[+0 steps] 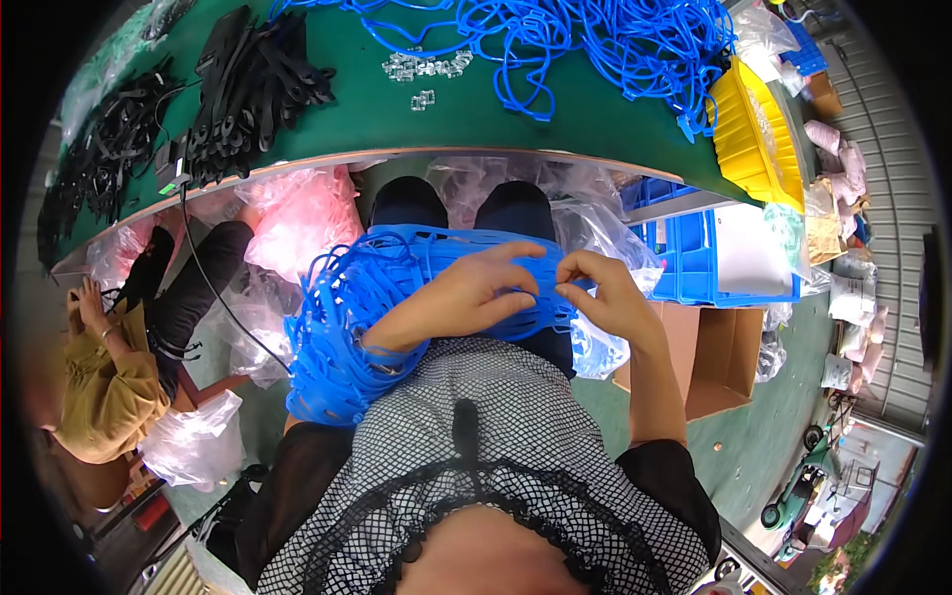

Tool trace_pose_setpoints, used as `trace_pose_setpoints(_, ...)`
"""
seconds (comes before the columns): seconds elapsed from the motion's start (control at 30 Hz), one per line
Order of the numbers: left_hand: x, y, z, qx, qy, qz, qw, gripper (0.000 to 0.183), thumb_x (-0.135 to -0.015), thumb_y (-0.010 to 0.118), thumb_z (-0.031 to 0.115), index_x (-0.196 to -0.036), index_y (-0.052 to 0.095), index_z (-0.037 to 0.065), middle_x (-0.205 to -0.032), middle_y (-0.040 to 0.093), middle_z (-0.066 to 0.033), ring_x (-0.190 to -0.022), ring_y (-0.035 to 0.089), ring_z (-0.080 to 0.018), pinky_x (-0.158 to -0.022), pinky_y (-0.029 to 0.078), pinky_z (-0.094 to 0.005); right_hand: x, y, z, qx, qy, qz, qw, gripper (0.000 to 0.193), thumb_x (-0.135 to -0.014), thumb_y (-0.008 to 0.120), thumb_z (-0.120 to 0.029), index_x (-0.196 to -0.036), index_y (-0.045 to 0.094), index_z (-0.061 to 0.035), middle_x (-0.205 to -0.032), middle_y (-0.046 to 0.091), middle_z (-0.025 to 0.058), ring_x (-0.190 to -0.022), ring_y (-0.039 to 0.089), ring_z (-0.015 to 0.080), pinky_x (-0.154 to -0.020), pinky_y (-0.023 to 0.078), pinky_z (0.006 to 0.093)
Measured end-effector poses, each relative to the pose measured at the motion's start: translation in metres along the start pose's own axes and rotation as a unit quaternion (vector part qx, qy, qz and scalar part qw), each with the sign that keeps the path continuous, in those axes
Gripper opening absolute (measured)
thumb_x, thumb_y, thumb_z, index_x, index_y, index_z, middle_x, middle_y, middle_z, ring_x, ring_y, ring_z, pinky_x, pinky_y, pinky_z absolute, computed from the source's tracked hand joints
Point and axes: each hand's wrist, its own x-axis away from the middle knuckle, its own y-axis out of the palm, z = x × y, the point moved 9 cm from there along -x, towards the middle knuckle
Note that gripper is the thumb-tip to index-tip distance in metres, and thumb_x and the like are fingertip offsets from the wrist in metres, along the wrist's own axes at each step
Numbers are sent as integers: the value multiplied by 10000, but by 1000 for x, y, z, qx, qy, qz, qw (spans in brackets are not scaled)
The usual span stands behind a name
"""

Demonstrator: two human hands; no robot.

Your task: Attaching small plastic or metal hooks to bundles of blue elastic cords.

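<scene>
A thick bundle of flat blue straps (347, 337) lies across my lap, looped over my left forearm. In front of my body, above the straps, my left hand (481, 288) has its index finger stretched out to the right. Its thumb and another finger come together at the tips; what they pinch, if anything, is too small to tell. Close by on the right, my right hand (603, 290) is curled, with thumb and index finger nearly meeting. Whatever lies between those fingertips does not show clearly. The strap ends hang just under both hands.
On the green table (327, 124) ahead lie black straps (258, 89), small clear plastic buckles (424, 66) and tangled blue cords (595, 40). A yellow bin (749, 134) stands at its right end. Blue crates (684, 248) and a cardboard box (719, 362) are right; another person (109, 387) sits left.
</scene>
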Motion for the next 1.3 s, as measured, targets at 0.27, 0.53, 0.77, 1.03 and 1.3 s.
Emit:
trace_pose_setpoints(0.27, 4, -4, 4, 8, -20, -59, 998, 172, -836, 607, 134, -919, 607, -17, -871, 610, -138, -794, 595, -264, -694, 467, -328, 0, -15, -42, -54, -52, -95, 993, 127, -776, 590, -20, -896, 593, 24, -830, 627, 117, -748, 628, 197, -669, 496, 294)
trace_pose_setpoints(0.53, 11, -32, 25, 43, -11, -28, 999, 158, -833, 596, 114, -909, 619, -23, -925, 613, -141, -899, 590, -248, -780, 450, -326, 15, -20, -66, -357, -102, -128, 920, 246, -723, 470, 102, -914, 624, 85, -854, 646, 186, -771, 641, 260, -709, 517, 344)
trace_pose_setpoints(0.77, 27, -62, 31, 67, -69, 83, 992, 157, -862, 555, 98, -957, 622, -9, -914, 600, -93, -912, 555, -170, -783, 420, -267, -12, -2, -67, -265, -176, -28, 948, 115, -796, 570, -39, -874, 639, 11, -829, 559, 73, -766, 528, 134, -656, 425, 264)
trace_pose_setpoints(1.03, 34, -67, 28, 159, -70, 109, 979, 143, -869, 546, 81, -958, 602, -16, -855, 578, -45, -817, 535, -114, -712, 418, -246, -28, 45, -49, -429, 49, -86, 898, 171, -878, 560, -126, -857, 605, 38, -636, 528, 9, -569, 477, 68, -552, 394, 217)
trace_pose_setpoints(1.3, 40, -69, 21, 211, -83, 103, 968, 139, -872, 534, 81, -956, 604, -6, -873, 561, -26, -819, 515, -89, -711, 407, -228, -36, 65, -46, -429, 86, -166, 884, 202, -851, 583, -160, -810, 593, 38, -687, 573, 58, -497, 415, 63, -498, 378, 219)
